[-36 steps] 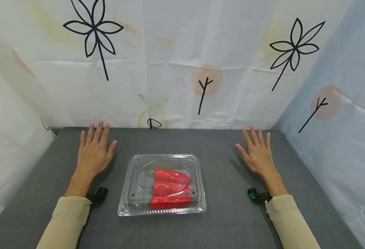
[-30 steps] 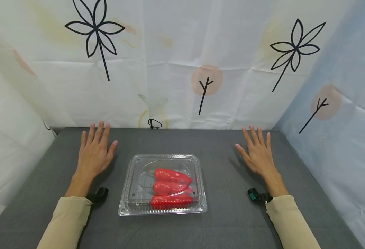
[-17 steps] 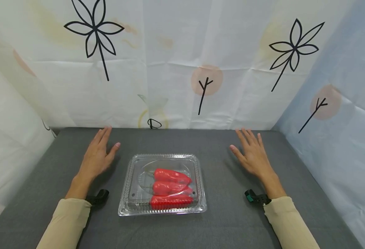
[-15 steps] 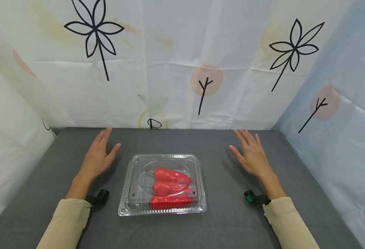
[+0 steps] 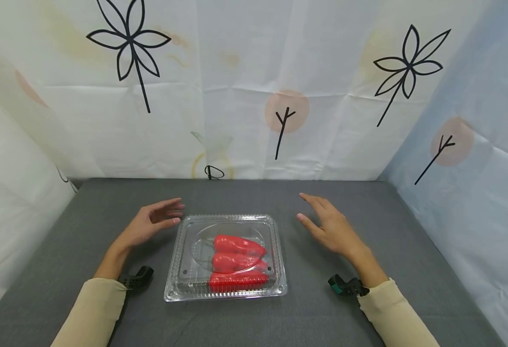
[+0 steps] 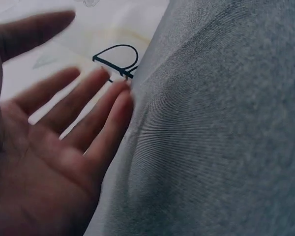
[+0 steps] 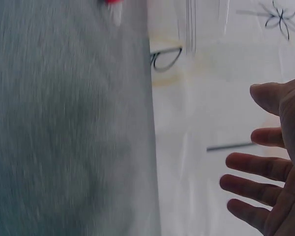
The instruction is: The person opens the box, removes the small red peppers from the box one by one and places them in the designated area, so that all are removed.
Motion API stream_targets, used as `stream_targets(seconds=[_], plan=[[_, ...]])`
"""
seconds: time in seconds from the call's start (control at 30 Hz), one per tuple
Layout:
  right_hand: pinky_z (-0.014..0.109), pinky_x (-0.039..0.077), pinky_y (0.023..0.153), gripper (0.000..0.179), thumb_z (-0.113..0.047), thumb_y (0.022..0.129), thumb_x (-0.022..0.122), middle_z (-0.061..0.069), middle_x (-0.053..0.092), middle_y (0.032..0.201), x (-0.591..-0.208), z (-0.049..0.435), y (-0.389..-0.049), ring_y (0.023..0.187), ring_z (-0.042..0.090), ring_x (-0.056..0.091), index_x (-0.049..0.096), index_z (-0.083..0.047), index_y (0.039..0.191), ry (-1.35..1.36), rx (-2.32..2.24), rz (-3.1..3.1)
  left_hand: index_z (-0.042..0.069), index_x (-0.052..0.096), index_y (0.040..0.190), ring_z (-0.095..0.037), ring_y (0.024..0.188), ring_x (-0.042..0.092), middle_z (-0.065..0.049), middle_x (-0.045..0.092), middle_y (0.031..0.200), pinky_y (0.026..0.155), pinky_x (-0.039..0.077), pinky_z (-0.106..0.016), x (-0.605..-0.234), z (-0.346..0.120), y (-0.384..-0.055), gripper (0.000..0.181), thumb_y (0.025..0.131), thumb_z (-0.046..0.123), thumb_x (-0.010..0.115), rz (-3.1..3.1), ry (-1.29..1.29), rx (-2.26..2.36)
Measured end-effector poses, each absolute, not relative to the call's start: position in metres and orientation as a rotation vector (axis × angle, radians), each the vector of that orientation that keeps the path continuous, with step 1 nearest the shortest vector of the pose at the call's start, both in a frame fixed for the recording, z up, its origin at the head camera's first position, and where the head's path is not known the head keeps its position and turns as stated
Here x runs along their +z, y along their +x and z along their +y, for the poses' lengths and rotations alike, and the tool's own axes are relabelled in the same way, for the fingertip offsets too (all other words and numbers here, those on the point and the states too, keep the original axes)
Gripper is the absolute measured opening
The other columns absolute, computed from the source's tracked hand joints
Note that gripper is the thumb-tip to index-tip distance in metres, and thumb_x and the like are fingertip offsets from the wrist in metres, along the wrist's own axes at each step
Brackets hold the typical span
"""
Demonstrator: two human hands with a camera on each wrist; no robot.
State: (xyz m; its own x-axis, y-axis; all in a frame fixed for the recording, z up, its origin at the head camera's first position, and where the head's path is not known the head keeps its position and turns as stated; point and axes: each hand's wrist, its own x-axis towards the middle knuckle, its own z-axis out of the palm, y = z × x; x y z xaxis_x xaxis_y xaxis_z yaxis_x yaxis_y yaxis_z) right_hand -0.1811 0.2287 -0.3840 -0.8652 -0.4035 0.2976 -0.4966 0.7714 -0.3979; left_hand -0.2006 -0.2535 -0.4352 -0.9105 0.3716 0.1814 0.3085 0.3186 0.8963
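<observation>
A clear plastic clamshell box (image 5: pixel 175 260) lies closed on the grey table, in the middle of the head view. Through its lid show three red peppers (image 5: pixel 236 262), side by side with their stems to the left. My left hand (image 5: pixel 147 222) is close to the box's far left corner, fingers extended and pointing right, thumb apart. On the other side my right hand (image 5: pixel 333 231) hovers a short way off the box's right edge, thumb and fingers spread. Neither hand holds anything. Both wrist views show relaxed, slightly bent fingers with bare palms.
The grey cloth-covered table (image 5: pixel 254 323) ends at a white patterned curtain (image 5: pixel 245 130) at the back. A bluish curtain (image 5: pixel 488 207) closes the right side and a white one (image 5: pixel 11 193) the left. A dark band with a small camera (image 5: pixel 349 286) sits on the right wrist.
Both hands have swung inward from the table's far sides toward the box, the left turning its palm to the right. The box and peppers stay where they were.
</observation>
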Motion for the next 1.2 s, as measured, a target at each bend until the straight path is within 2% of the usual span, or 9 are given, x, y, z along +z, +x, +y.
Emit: stream_targets(seconds=[0.07,0.13,0.33,0.43,0.7,0.9,1.2], plan=[[0.063,0.044,0.103,0.057,-0.033,0.103,0.062,0.014,0.052,0.147,-0.383,0.222,-0.177,0.135,0.037,0.048,0.044,-0.012,0.154,0.766,0.743,-2.758,-0.005,0.043,0.15,-0.012,0.121,0.063,-0.022,0.058,0.141,0.094,0.051,-0.018,-0.438,-0.255,-0.201,0.059,0.099,0.01,0.067,2.391,0.631,1.701],[0.06,0.045,0.103,0.055,-0.031,0.102,0.064,0.011,0.056,0.143,-0.382,0.217,-0.174,0.133,0.033,0.051,0.048,-0.011,0.15,0.831,0.785,-2.735,-0.005,0.042,0.151,-0.008,0.12,0.063,-0.018,0.06,0.14,0.095,0.052,-0.02,-0.439,-0.256,-0.201,0.059,0.1,0.011,0.066,2.286,0.6,1.725],[0.051,0.052,0.1,0.046,-0.025,0.098,0.071,0.006,0.063,0.134,-0.381,0.202,-0.166,0.123,0.025,0.06,0.061,-0.007,0.138,1.014,0.913,-2.697,-0.008,0.041,0.15,-0.014,0.115,0.066,-0.006,0.065,0.134,0.093,0.057,-0.032,-0.44,-0.26,-0.199,0.053,0.101,0.002,0.06,2.022,0.591,1.827],[0.05,0.053,0.099,0.043,-0.025,0.096,0.073,0.005,0.063,0.132,-0.382,0.197,-0.163,0.121,0.024,0.061,0.065,-0.008,0.134,1.069,0.927,-2.7,-0.008,0.043,0.148,-0.014,0.116,0.066,-0.003,0.066,0.133,0.093,0.058,-0.033,-0.441,-0.261,-0.199,0.05,0.1,-0.002,0.057,1.929,0.627,1.858],[0.05,0.053,0.098,0.035,-0.019,0.094,0.075,0.006,0.065,0.127,-0.387,0.188,-0.16,0.12,0.023,0.061,0.07,-0.006,0.126,1.17,0.887,-2.654,-0.01,0.044,0.147,-0.016,0.119,0.065,-0.007,0.066,0.133,0.095,0.056,-0.033,-0.438,-0.259,-0.197,0.051,0.098,-0.006,0.06,1.81,0.713,1.881],[0.049,0.053,0.098,0.034,-0.021,0.096,0.073,0.006,0.064,0.128,-0.389,0.187,-0.159,0.12,0.023,0.061,0.07,-0.005,0.125,1.171,0.863,-2.673,-0.009,0.049,0.144,-0.016,0.115,0.067,-0.006,0.068,0.13,0.094,0.057,-0.033,-0.439,-0.256,-0.197,0.046,0.099,-0.006,0.057,1.833,0.707,1.879],[0.049,0.053,0.097,0.032,-0.018,0.099,0.068,0.01,0.061,0.13,-0.394,0.184,-0.16,0.12,0.024,0.06,0.068,-0.001,0.126,1.169,0.824,-2.643,-0.011,0.049,0.142,-0.014,0.122,0.063,-0.006,0.067,0.133,0.098,0.054,-0.03,-0.446,-0.249,-0.2,0.042,0.102,-0.001,0.056,1.847,0.7,1.868]])
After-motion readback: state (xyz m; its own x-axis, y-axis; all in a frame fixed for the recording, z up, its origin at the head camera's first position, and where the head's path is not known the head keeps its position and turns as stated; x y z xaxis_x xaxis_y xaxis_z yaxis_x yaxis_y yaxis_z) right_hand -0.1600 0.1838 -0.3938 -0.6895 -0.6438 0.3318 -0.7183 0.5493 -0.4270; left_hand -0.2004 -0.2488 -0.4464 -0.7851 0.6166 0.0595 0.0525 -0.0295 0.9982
